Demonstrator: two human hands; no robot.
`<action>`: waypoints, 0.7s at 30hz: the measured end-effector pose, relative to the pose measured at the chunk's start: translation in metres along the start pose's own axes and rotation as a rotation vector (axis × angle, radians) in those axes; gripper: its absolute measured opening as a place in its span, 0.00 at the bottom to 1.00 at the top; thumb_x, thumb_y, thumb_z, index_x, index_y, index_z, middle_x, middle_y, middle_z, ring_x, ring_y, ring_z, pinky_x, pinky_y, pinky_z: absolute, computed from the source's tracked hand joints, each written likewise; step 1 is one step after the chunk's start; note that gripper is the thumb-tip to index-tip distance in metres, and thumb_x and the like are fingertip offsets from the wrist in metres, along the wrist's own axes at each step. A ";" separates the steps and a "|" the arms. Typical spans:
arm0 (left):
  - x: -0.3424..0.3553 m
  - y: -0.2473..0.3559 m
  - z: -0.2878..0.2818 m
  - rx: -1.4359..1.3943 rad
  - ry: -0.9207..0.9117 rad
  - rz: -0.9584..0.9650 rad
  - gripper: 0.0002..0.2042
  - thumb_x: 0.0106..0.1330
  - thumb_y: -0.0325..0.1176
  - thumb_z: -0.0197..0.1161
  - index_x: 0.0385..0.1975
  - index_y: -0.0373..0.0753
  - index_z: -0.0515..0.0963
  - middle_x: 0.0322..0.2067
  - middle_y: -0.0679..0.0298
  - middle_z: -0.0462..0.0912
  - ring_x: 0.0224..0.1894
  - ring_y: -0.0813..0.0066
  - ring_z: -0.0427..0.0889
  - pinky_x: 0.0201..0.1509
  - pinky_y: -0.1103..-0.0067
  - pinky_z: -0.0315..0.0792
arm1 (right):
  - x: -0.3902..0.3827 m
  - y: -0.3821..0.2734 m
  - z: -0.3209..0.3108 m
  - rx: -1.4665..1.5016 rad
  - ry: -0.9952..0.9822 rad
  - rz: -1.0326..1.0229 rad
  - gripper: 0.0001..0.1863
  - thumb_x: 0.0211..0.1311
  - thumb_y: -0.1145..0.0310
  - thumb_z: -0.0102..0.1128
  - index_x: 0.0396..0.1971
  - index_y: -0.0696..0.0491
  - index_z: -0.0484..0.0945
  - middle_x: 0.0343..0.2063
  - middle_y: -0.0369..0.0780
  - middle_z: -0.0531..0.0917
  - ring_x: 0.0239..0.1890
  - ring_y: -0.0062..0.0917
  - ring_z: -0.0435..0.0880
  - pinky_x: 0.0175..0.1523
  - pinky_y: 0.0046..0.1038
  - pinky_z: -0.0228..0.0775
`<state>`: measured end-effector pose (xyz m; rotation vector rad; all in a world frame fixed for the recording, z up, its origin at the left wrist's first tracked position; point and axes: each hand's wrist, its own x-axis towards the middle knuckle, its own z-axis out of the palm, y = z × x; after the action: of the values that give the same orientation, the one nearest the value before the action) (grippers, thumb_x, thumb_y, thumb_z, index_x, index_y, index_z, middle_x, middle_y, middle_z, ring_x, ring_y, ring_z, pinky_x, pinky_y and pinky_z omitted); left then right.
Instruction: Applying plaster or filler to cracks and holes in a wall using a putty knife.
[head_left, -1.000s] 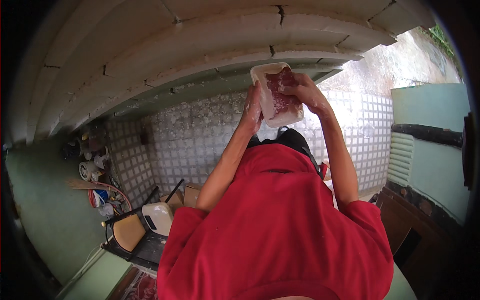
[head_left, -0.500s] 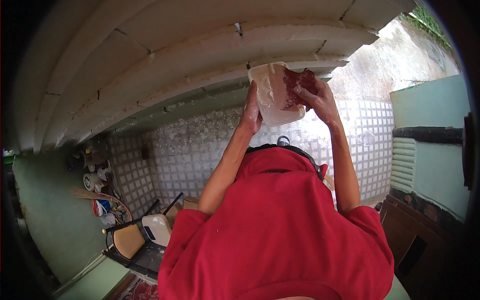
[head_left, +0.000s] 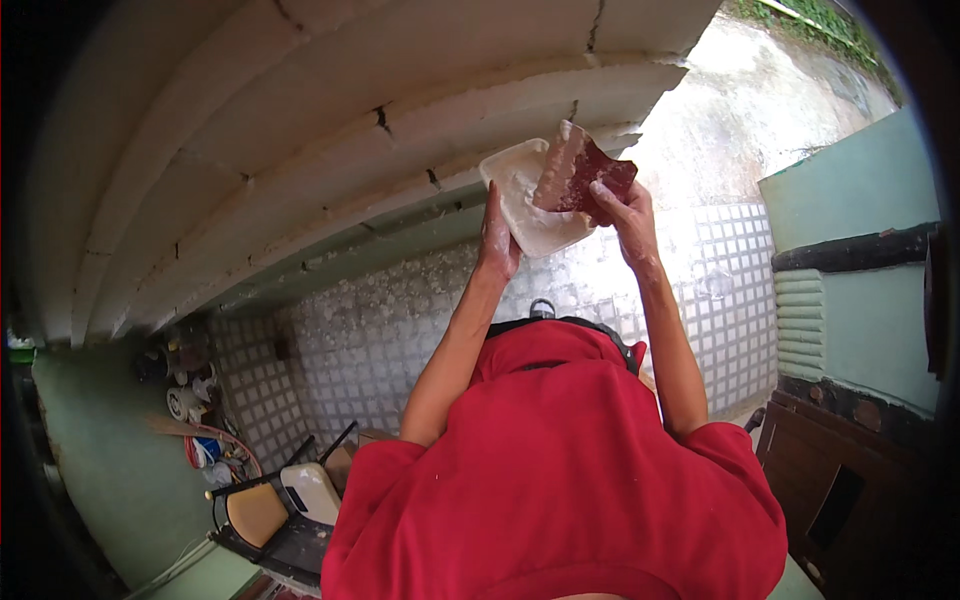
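Observation:
My left hand [head_left: 500,238] grips the side of a shallow white rectangular tub [head_left: 560,238], which is tilted so its inside shows. Whitish paste [head_left: 522,205] coats the bottom and walls of the tub. In my right hand [head_left: 630,222] is a flat reddish-brown scraper [head_left: 582,172] with a ragged far edge, pinched between thumb and fingers. Paste is smeared along the scraper's broad edge and face. The scraper lies over the right part of the tub, its lower edge at the paste. White residue marks my right thumb.
Pale stepped slabs with dark cracks [head_left: 380,118] rise close beyond my hands on the left. Below lies a checked tile floor [head_left: 380,310]. A tan-backed chair [head_left: 257,512] and piled odds and ends [head_left: 200,400] stand at left, a brown wooden cabinet [head_left: 800,450] at right.
My right hand has raised and turned the scraper, so more of its paste-smeared face shows above the tub. The tub has shifted slightly left and tilted. The whole view has swung a little.

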<state>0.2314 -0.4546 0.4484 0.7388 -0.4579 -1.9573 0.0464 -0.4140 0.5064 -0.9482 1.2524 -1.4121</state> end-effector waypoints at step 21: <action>0.040 -0.027 0.001 -0.009 0.103 0.047 0.32 0.70 0.59 0.45 0.65 0.42 0.59 0.61 0.64 0.67 0.61 0.68 0.69 0.66 0.70 0.65 | 0.130 0.037 -0.046 0.730 0.413 0.037 0.10 0.62 0.81 0.53 0.43 0.65 0.72 0.40 0.45 0.80 0.41 0.32 0.83 0.45 0.36 0.81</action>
<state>0.1983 -0.4775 0.4210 0.8115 -0.4002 -1.8665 -0.0191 -0.5302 0.4555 -0.1363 0.8985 -1.8998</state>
